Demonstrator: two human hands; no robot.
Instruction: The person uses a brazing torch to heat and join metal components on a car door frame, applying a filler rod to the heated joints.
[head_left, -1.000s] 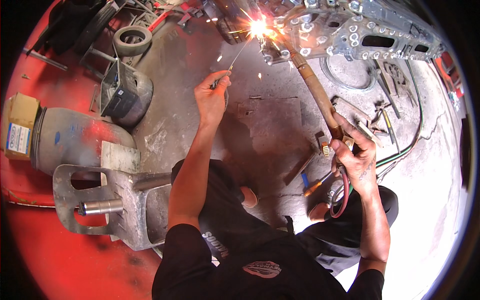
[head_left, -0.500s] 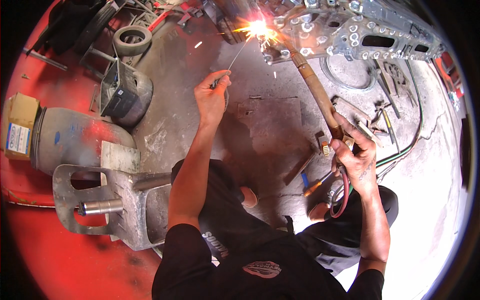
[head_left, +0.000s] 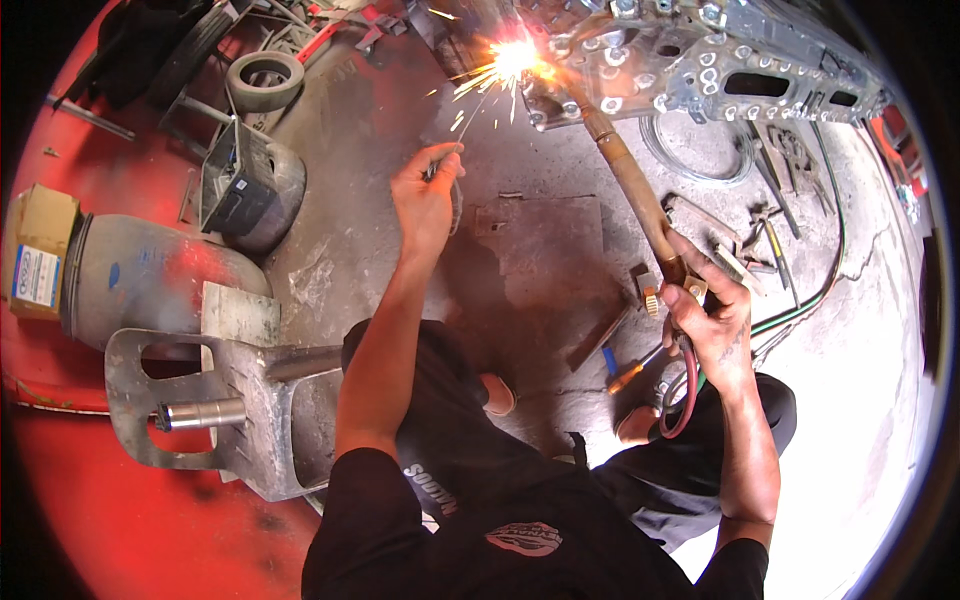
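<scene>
My right hand (head_left: 712, 315) is closed around the valve end of a gas welding torch (head_left: 635, 180), with a red and a green hose running from it. The torch's tip reaches a bright flame at the near left corner of a perforated metal car panel (head_left: 690, 75). Sparks (head_left: 495, 75) spray left and down from that spot and the glare hides the joint. Pinched in my left hand (head_left: 425, 190) is a thin filler wire (head_left: 473, 122), its far end lost in the glow. A bundled part of the wire hangs below the fingers.
On the left stand a plastic chair (head_left: 270, 420) with a metal cylinder (head_left: 205, 414), a grey drum (head_left: 150, 285), a carton (head_left: 40, 250), a black crate (head_left: 235, 190) and a tyre (head_left: 265, 82). At right lie a wire coil (head_left: 745, 165), hammer (head_left: 777, 250), screwdriver (head_left: 632, 375) and hoses (head_left: 825, 280).
The sparks now spread wider and lower to the left. The wire's visible part between hand and flame looks shorter. Both hands have hardly moved.
</scene>
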